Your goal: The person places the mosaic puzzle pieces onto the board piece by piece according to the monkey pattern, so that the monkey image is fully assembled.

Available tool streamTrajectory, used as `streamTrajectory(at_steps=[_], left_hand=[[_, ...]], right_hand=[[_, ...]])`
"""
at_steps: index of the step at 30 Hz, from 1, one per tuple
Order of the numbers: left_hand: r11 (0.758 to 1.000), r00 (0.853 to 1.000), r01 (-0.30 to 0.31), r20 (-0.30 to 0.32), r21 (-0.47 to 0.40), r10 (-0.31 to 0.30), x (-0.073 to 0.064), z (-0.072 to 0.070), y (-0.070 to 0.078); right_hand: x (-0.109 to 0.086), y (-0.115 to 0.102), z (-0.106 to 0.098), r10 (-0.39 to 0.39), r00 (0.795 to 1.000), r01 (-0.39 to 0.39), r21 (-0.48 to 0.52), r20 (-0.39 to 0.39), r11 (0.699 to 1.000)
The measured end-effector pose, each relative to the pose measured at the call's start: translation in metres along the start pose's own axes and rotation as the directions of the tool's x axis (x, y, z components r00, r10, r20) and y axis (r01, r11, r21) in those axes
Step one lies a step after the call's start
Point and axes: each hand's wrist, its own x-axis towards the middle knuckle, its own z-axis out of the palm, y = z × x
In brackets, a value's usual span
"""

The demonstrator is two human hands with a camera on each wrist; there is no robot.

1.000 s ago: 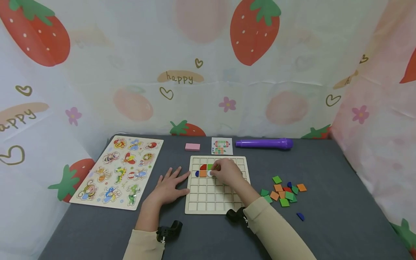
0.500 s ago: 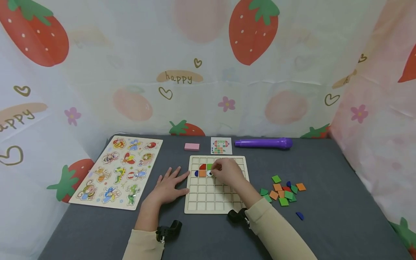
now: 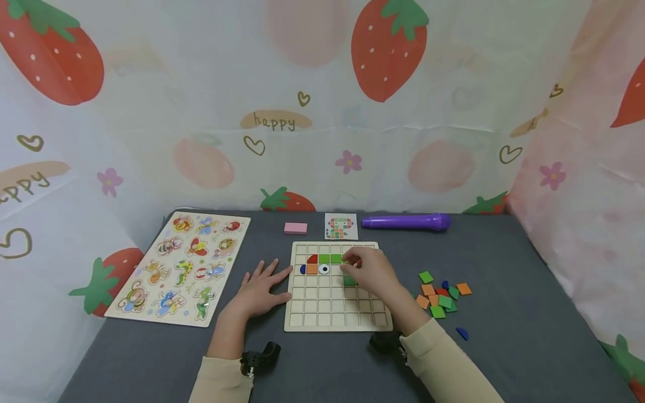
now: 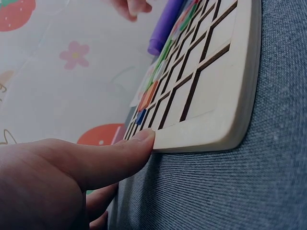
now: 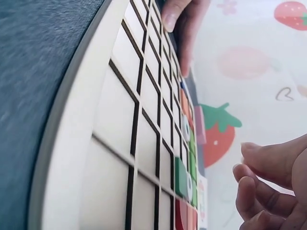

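Observation:
A pale wooden grid board (image 3: 322,305) lies on the table with coloured tiles in its upper rows. Among them are a blue half-round (image 3: 303,269), an orange square (image 3: 312,269), a red piece (image 3: 313,259), green squares (image 3: 330,259) and a white tile with a black dot (image 3: 324,269). My left hand (image 3: 263,288) rests beside the board with fingers spread, its thumb (image 4: 139,139) touching the edge. Over the board's right side is my right hand (image 3: 373,272), fingers loosely bent, nothing seen between thumb and fingertips in the right wrist view. It partly hides a darker green tile (image 3: 349,280).
Loose green, orange, red and blue tiles (image 3: 444,301) lie right of the board. Behind it are a pink block (image 3: 295,228), a pattern card (image 3: 341,226) and a purple marker-shaped tube (image 3: 405,222). An insect picture board (image 3: 181,268) lies at the left.
My right hand has moved right, off the white dotted tile, which now shows whole in its cell. More green tiles have come into sight. The left hand stays by the board's edge.

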Motion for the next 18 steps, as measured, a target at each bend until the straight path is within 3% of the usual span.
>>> streamTrajectory(at_steps=[7,18], left_hand=[[1.0,1.0,-0.007,-0.004,-0.003,0.007,-0.002,-0.002,0.001],[1.0,1.0,-0.002,-0.003,-0.008,0.002,-0.002,-0.002,0.002]], right_hand=[[-0.014,0.013,-0.017,0.062,0.998,-0.062,0.035,0.0,0.997],[-0.03,0.037,-0.045,0.083,0.994,-0.081,0.035,-0.066,0.996]])
